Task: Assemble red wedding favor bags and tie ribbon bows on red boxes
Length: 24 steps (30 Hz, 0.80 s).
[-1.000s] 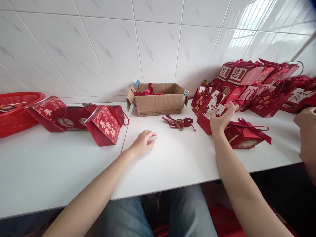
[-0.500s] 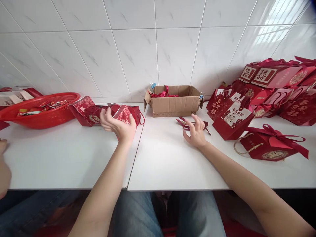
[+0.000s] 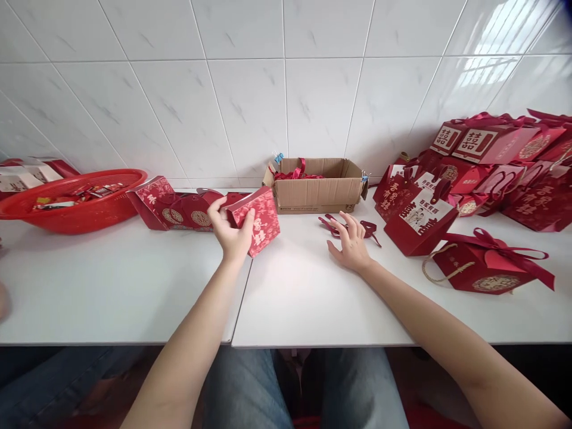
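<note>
My left hand (image 3: pixel 233 231) grips a red floral-patterned gift box (image 3: pixel 264 223) by its side, tilted above the seam between the two tables. Several other red boxes with gold round emblems (image 3: pixel 172 215) stand in a row behind and to the left of that hand. My right hand (image 3: pixel 351 241) lies palm down on the white table, fingers spread, beside dark red ribbon pieces (image 3: pixel 370 227) that it partly hides. Whether its fingertips touch the ribbon I cannot tell.
A cardboard box (image 3: pixel 317 195) with red ribbon inside stands against the tiled wall. At left is a red plastic basket (image 3: pixel 89 214) of wrapped sweets. Piled red gift boxes (image 3: pixel 500 143) fill the right side, with a ribbon-tied box (image 3: pixel 487 265) in front. A co-worker's arm edge shows far left.
My left hand has brought the floral box rightward, away from the row, and turned it. My right hand has barely moved. The co-worker's arm at left has mostly left view.
</note>
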Motion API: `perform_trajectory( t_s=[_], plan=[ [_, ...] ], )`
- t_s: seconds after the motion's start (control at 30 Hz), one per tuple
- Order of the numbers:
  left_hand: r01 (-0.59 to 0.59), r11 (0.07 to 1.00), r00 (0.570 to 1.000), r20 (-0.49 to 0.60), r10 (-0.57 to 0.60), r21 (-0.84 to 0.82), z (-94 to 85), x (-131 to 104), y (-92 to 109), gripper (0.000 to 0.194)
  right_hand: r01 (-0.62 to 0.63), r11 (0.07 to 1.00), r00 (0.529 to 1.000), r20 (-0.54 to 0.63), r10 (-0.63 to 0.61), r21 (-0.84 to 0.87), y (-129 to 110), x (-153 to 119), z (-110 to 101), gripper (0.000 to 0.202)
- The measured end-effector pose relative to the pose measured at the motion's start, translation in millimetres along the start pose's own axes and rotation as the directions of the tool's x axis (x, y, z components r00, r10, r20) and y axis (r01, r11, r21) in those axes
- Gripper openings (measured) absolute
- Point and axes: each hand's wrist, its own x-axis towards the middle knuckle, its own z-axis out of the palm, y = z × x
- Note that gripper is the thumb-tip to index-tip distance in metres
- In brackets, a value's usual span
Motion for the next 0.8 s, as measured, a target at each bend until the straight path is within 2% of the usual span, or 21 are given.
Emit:
perform_trajectory(
  t_s=[0.1, 0.17, 0.23, 0.3, 0.37, 0.43, 0.5, 0.6, 0.7, 0.8],
  plan=[
    [0.040, 0.984, 0.983, 0.184, -0.007, -0.176, 12.0, -17.8, 15.0, 0.059, -0.018, 0.985, 1.000, 0.007, 0.017, 0.169, -7.8, 0.8, -4.7, 0.072],
    [0.113, 0.960, 0.945, 0.326, -0.025, -0.255, 19.1, -33.5, 21.5, 0.058, -0.071, 0.941, 0.997, 0.030, 0.065, 0.332, -17.8, 3.4, -10.4, 0.083],
    [0.192, 0.932, 0.892, 0.450, -0.036, -0.307, 24.4, -48.2, 24.0, 0.062, -0.128, 0.854, 0.991, 0.042, 0.124, 0.505, -30.7, 7.8, -16.8, 0.081],
    [0.230, 0.922, 0.859, 0.511, -0.042, -0.311, 27.8, -58.6, 23.6, 0.060, -0.181, 0.713, 0.981, 0.072, 0.181, 0.677, -44.9, 13.0, -22.5, 0.066],
    [0.218, 0.927, 0.847, 0.530, -0.025, -0.305, 29.4, -63.4, 22.1, 0.053, -0.265, 0.528, 0.956, 0.147, 0.254, 0.807, -58.3, 17.6, -27.0, 0.050],
    [0.155, 0.936, 0.856, 0.516, 0.033, -0.317, 29.9, -64.3, 20.2, 0.046, -0.350, 0.356, 0.913, 0.230, 0.338, 0.867, -68.5, 20.4, -29.8, 0.038],
    [0.066, 0.936, 0.871, 0.477, 0.116, -0.347, 30.2, -63.5, 18.0, 0.043, -0.388, 0.263, 0.878, 0.267, 0.398, 0.883, -73.8, 21.2, -31.3, 0.031],
    [-0.037, 0.934, 0.871, 0.446, 0.205, -0.356, 31.2, -62.7, 14.3, 0.046, -0.397, 0.221, 0.865, 0.283, 0.414, 0.891, -73.4, 19.7, -32.7, 0.028],
    [-0.101, 0.946, 0.863, 0.445, 0.238, -0.308, 31.9, -61.7, 13.1, 0.058, -0.399, 0.220, 0.867, 0.289, 0.405, 0.890, -69.2, 17.5, -34.3, 0.029],
    [-0.218, 0.956, 0.861, 0.424, 0.282, -0.194, 31.3, -57.5, 17.8, 0.047, -0.381, 0.247, 0.881, 0.268, 0.390, 0.891, -67.8, 15.9, -35.6, 0.028]
  ],
)
